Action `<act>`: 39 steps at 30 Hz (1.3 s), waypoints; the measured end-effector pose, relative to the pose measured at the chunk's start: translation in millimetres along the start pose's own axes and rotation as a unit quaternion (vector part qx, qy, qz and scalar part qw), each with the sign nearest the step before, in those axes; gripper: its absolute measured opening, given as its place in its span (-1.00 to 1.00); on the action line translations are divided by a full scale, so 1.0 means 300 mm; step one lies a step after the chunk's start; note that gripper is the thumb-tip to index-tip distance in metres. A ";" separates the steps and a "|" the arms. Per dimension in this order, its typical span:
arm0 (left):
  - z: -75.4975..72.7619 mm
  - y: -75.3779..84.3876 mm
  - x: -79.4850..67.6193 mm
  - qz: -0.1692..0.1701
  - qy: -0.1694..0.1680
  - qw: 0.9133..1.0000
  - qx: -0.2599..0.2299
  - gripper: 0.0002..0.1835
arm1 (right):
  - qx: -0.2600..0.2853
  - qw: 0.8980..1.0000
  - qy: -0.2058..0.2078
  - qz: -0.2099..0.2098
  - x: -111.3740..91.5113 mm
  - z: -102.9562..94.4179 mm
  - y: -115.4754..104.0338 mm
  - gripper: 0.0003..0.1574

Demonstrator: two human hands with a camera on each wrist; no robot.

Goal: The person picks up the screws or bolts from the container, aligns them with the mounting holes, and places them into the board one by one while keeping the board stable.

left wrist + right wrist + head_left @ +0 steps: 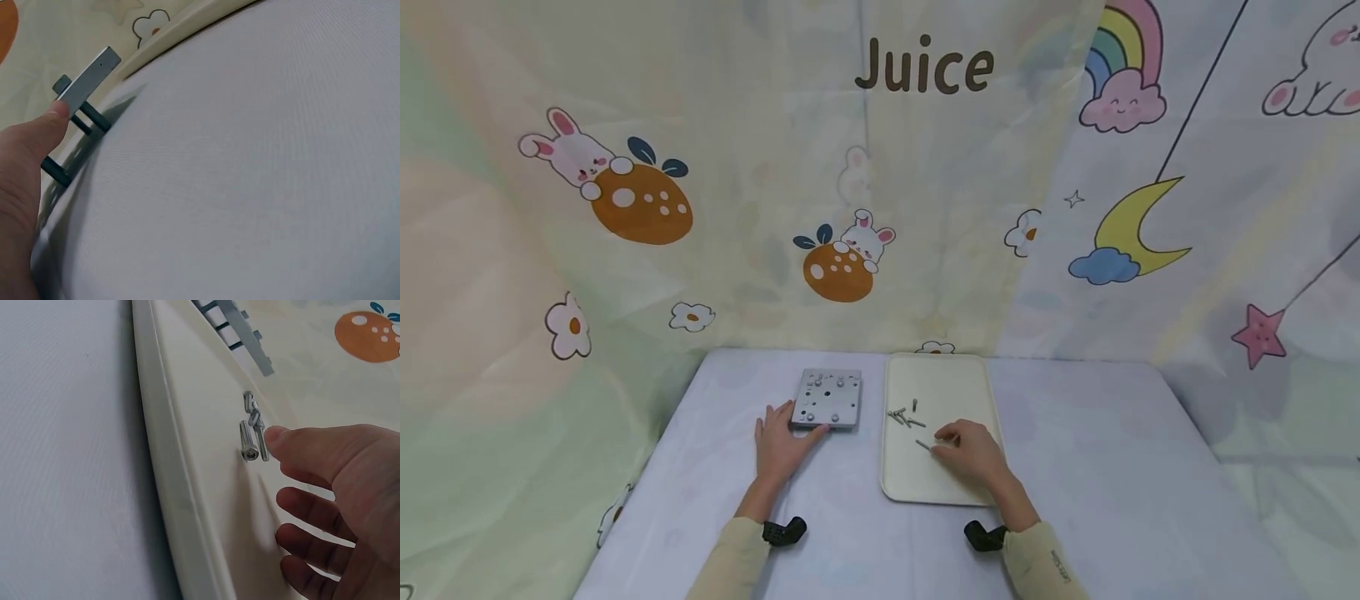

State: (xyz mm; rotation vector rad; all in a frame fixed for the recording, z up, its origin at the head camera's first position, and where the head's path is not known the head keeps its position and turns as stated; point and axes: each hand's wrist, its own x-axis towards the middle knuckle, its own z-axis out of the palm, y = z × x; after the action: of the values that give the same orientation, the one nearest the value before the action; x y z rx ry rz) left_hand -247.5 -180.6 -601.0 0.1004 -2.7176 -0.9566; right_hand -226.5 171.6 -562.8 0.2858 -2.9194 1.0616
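Observation:
A grey metal plate (827, 396) with holes and several raised bolt heads lies at the table's centre left. Below it, dark threaded bolts (95, 117) stick out like legs. My left hand (780, 446) rests at its near left corner, thumb along the front edge and fingers spread by the left side. Over the cream tray (940, 492), my right hand (972, 454) has loosely bent fingers, with a gap between thumb and fingers. One silver socket-head bolt (922, 445) lies right at its fingertips. Several more silver bolts (901, 416) lie farther back on the tray.
A white cloth covers the table (1090, 450). The tray's raised rim (178, 469) runs between it and the bolts. Behind the table hangs a printed curtain (745, 250) with cartoon rabbits and fruit. A black wrist camera (785, 531) sits on the left wrist, another on the right.

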 end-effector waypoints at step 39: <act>-0.066 -0.039 0.151 0.033 -0.194 0.980 -0.032 0.39 | -0.030 0.999 -0.009 -0.006 -0.006 0.031 -0.024 -0.80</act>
State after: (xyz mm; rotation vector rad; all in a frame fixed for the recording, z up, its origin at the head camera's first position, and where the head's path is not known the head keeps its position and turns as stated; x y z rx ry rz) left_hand -286.0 -208.5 -583.5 -0.2099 -3.0094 -1.1463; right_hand -223.2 160.6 -565.6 0.3120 -2.9552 0.9714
